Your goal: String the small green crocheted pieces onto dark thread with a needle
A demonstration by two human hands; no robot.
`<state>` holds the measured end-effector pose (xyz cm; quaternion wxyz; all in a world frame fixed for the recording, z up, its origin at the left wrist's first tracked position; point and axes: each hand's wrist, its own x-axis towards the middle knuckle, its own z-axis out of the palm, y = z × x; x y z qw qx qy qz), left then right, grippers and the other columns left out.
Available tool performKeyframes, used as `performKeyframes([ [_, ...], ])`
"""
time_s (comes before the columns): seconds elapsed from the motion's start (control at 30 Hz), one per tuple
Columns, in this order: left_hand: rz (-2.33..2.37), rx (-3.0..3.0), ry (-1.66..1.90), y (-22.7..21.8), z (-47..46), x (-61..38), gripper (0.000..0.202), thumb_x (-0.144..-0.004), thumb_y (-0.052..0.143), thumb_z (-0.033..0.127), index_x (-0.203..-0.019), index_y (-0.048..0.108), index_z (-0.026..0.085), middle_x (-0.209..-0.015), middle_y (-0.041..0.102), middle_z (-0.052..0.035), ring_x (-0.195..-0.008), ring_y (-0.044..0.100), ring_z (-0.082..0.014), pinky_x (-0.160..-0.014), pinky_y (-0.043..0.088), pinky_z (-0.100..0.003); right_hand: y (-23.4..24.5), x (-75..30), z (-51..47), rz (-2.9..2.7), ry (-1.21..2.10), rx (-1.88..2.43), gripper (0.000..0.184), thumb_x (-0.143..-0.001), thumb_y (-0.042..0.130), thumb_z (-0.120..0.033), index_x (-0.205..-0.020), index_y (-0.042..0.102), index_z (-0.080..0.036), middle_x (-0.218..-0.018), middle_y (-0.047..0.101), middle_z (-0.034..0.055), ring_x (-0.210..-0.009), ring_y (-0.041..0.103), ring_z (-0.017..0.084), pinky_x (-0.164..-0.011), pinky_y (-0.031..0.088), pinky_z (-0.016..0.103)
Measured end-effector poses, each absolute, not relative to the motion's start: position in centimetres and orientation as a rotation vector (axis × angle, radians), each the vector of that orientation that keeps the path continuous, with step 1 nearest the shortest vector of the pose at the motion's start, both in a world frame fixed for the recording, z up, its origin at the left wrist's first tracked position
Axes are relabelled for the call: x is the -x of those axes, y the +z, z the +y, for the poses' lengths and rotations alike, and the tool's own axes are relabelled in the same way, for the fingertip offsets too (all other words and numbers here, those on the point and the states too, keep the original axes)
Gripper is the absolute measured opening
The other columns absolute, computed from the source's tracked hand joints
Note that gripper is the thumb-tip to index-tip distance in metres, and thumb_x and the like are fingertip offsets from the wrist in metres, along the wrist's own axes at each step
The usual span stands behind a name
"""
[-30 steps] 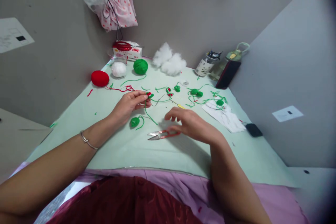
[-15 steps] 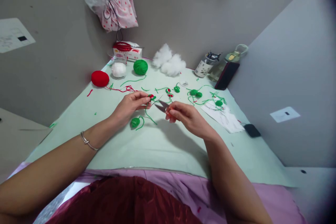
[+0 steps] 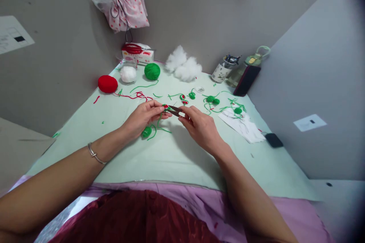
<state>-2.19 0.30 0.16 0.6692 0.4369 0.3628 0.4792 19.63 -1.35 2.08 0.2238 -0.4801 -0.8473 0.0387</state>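
Observation:
Between the thumb and fingers of my left hand [image 3: 148, 115] is a small red and green crocheted piece [image 3: 165, 107], with green yarn trailing down from it. My right hand [image 3: 198, 125] grips a pair of small scissors [image 3: 174, 111]; their dark blades are parted and reach to the piece at my left fingertips. Whether they touch the yarn I cannot tell. A green crocheted ball [image 3: 146, 132] with a loose tail lies on the table just below my left hand. Beyond the scissors rest small red and green crocheted pieces [image 3: 184, 100].
Red [image 3: 107, 84], white [image 3: 128, 74] and green yarn balls [image 3: 152, 71] stand at the back left, near a tissue box [image 3: 145, 57]. White stuffing [image 3: 186, 69], a pen holder [image 3: 221, 73], a bottle and a phone [image 3: 246, 80] line the back. Papers [image 3: 245, 127] lie right, among green scraps.
My right hand has moved left with the scissors, bringing the parted blades up to the crocheted piece. My left hand keeps its hold in nearly the same place.

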Motion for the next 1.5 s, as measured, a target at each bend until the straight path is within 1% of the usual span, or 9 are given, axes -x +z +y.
performKeyframes([
  [0.3,0.825,-1.016,1.093,-0.13,0.17,1.93,0.022,-0.087,0.073,0.034,-0.080,0.060,0.017,-0.092,0.072,-0.0053,-0.092,0.075,-0.0198,-0.092,0.056,-0.033,2.31,-19.30,-1.61,-2.378,0.069,1.363,0.027,-0.103,0.051,-0.030,-0.126,0.062,-0.022,-0.100,0.070,0.0055,-0.073,0.063,0.015,-0.061,0.040,0.026],
  [0.47,0.830,-1.051,1.104,-0.17,0.12,1.95,0.023,-0.087,0.073,0.036,-0.079,0.061,0.017,-0.093,0.072,-0.0055,-0.093,0.073,-0.0202,-0.089,0.057,-0.033,2.41,-19.25,-1.76,-2.398,0.048,1.365,0.027,-0.103,0.051,-0.029,-0.125,0.063,-0.020,-0.101,0.069,0.0056,-0.071,0.062,0.014,-0.061,0.041,0.026],
  [0.63,0.840,-1.071,1.128,-0.23,0.18,2.05,0.025,-0.086,0.074,0.038,-0.079,0.062,0.018,-0.092,0.072,-0.0056,-0.092,0.072,-0.0208,-0.087,0.057,-0.034,2.35,-19.28,-1.73,-2.395,0.037,1.371,0.025,-0.103,0.051,-0.030,-0.123,0.063,-0.022,-0.102,0.069,0.0052,-0.069,0.062,0.013,-0.060,0.040,0.025],
  [0.83,0.870,-1.082,1.148,-0.26,0.28,2.08,0.025,-0.085,0.075,0.038,-0.075,0.065,0.019,-0.088,0.070,-0.0035,-0.089,0.070,-0.0180,-0.097,0.054,-0.035,2.52,-19.25,-1.78,-2.393,0.025,1.382,0.025,-0.103,0.051,-0.030,-0.122,0.064,-0.022,-0.101,0.069,0.0054,-0.069,0.063,0.014,-0.059,0.039,0.026],
  [1.0,0.927,-1.120,1.155,-0.16,0.31,2.20,0.026,-0.083,0.076,0.041,-0.076,0.066,0.018,-0.086,0.070,-0.0042,-0.090,0.069,-0.0199,-0.096,0.052,-0.036,2.60,-19.27,-1.83,-2.389,0.011,1.396,0.025,-0.103,0.049,-0.031,-0.122,0.064,-0.022,-0.101,0.070,0.0058,-0.069,0.063,0.014,-0.058,0.038,0.026],
  [1.13,0.955,-1.154,1.166,-0.09,0.32,2.42,0.026,-0.084,0.074,0.042,-0.076,0.065,0.018,-0.081,0.067,-0.0020,-0.084,0.067,-0.0182,-0.091,0.051,-0.033,2.61,-19.30,-1.80,-2.387,0.014,1.391,0.025,-0.103,0.051,-0.031,-0.121,0.064,-0.022,-0.100,0.069,0.0057,-0.070,0.064,0.014,-0.059,0.039,0.026],
  [1.37,0.993,-1.226,1.178,0.09,0.24,2.34,0.026,-0.085,0.073,0.043,-0.078,0.063,0.020,-0.070,0.060,0.0008,-0.067,0.060,-0.0151,-0.070,0.046,-0.028,2.58,-19.27,-1.83,-2.393,-0.003,1.371,0.025,-0.103,0.050,-0.031,-0.122,0.064,-0.021,-0.099,0.069,0.0060,-0.069,0.062,0.014,-0.058,0.038,0.025],
  [1.5,0.971,-1.204,1.167,0.25,0.14,2.28,0.028,-0.084,0.074,0.044,-0.078,0.061,0.020,-0.066,0.060,0.0021,-0.060,0.060,-0.0138,-0.064,0.045,-0.027,2.63,-19.22,-1.89,-2.388,-0.011,1.354,0.025,-0.103,0.050,-0.031,-0.121,0.063,-0.021,-0.096,0.068,0.0055,-0.068,0.061,0.014,-0.058,0.038,0.026],
])
